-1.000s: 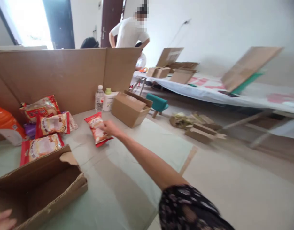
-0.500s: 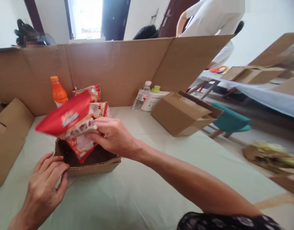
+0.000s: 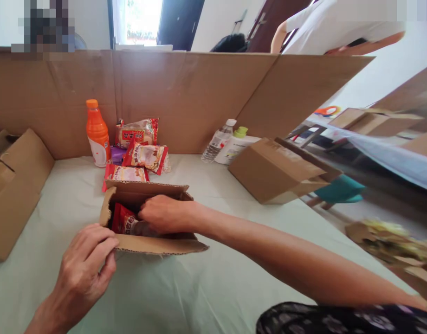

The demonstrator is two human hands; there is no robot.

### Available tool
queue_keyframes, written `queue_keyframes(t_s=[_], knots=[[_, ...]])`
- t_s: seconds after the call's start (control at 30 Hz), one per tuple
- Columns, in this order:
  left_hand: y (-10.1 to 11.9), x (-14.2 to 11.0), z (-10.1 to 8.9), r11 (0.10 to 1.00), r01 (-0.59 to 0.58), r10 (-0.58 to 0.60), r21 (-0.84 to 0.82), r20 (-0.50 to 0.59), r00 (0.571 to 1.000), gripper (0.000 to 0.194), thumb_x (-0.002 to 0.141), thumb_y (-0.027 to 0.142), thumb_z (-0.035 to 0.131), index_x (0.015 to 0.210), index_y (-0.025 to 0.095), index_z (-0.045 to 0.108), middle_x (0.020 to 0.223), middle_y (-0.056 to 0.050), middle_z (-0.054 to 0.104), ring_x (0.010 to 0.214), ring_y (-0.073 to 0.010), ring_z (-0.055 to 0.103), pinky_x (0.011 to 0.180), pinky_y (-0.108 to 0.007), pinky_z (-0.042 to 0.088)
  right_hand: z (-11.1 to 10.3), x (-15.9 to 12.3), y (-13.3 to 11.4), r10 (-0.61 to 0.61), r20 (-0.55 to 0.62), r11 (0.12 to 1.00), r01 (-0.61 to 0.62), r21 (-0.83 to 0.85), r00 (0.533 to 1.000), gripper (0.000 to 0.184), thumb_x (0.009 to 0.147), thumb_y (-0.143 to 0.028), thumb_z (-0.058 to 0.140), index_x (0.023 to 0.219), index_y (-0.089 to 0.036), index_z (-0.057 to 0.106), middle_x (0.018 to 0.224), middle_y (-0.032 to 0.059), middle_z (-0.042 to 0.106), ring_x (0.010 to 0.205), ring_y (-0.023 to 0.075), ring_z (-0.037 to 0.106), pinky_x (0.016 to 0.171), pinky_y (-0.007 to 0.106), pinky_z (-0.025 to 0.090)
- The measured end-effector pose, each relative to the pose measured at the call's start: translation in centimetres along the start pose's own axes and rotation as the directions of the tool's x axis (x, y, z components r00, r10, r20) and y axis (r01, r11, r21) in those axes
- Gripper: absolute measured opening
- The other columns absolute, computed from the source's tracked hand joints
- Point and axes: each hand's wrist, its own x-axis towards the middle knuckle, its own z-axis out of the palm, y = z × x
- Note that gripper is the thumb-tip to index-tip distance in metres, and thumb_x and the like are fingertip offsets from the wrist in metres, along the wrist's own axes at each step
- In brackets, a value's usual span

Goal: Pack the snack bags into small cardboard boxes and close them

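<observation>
A small open cardboard box (image 3: 154, 246) stands on the pale green cloth. My left hand (image 3: 90, 260) is closed on its near left corner, with the fingers over the rim and the thumb below. Down inside the box, my right hand (image 3: 164, 213) has its fingers round a red snack packet (image 3: 125, 220); the fingertips and part of the packet are hidden. Just behind the box lie more red snack packets (image 3: 147, 157), one of them (image 3: 126, 174) close to the back flap. An orange bottle (image 3: 97, 134) stands upright left of them.
A cardboard screen (image 3: 185, 97) closes off the table's back. To the right, a clear bottle (image 3: 218, 141) and a white bottle with a green cap (image 3: 236, 146) lean near a cardboard box (image 3: 272, 169). Another box (image 3: 15, 195) stands left. Behind the screen is a person in white (image 3: 339, 28).
My right hand has lowered the red packet from above the box into it. The box's flaps now stand out to front and back. The view has shifted slightly.
</observation>
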Motion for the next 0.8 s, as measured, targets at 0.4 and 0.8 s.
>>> queue_keyframes(t_s=[0.4,0.8], knots=[[-2.8,-1.4,1.6,0.92,0.369,-0.35,-0.131,0.146,0.925,0.059,0.1,0.045,0.053,0.152,0.026,0.037,0.126,-0.007,0.07,0.117,-0.0229,0.068,0.096,-0.035,0.058,10.3,-10.4,2.0,0.214,-0.565,0.92,0.029,0.39,0.797,0.094,0.089,-0.074,0.057,0.161,-0.02,0.031,0.152,0.0205,0.051,0.141,0.034,0.049,0.111,0.054,0.046],[-3.3,0.8,3.2,0.935,0.353,-0.353,0.027,-0.025,0.935,0.051,0.095,0.033,0.061,0.144,0.025,0.049,0.155,-0.015,0.04,0.128,-0.0298,0.058,0.108,-0.05,0.052,7.5,-8.3,4.0,0.191,-0.72,0.946,0.07,0.317,0.667,0.07,0.096,-0.066,0.052,0.149,-0.018,0.05,0.148,0.0184,0.056,0.139,0.0325,0.05,0.113,0.054,0.038]])
